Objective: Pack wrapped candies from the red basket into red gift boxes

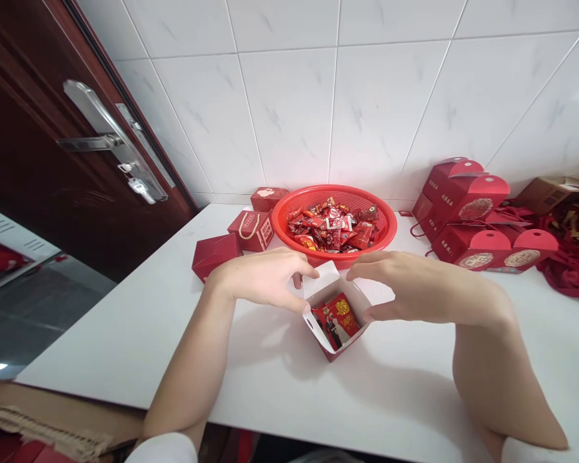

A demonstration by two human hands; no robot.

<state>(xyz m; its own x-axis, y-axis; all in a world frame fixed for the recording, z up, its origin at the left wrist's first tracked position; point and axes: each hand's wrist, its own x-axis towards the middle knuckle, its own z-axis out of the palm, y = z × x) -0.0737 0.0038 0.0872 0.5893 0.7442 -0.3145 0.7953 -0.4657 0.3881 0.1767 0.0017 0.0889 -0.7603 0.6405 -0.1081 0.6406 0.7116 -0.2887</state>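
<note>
A small red cardboard candy box (319, 332) with a white inside stands on the table, its top flaps folded up and out. Inside it lies a red candy packet (340, 318) with gold and black print. My left hand (267, 278) is curled at the box's left side, thumb on the near-left flap and fingers by the back flap. On the other side my right hand (408, 286) curves round the right flap, thumb against the right wall. Both hands' fingers bend about the flaps. Part of the back flap is hidden by my fingers.
Behind the box, a red plastic basket (276, 218) holds many wrapped candies. Closed red boxes (216, 254) stand left of it. Several red gift boxes (468, 199) are stacked at the right, beside dark red ribbons (572, 276). A tiled wall backs the white table (139, 334); a door (38, 161) is left.
</note>
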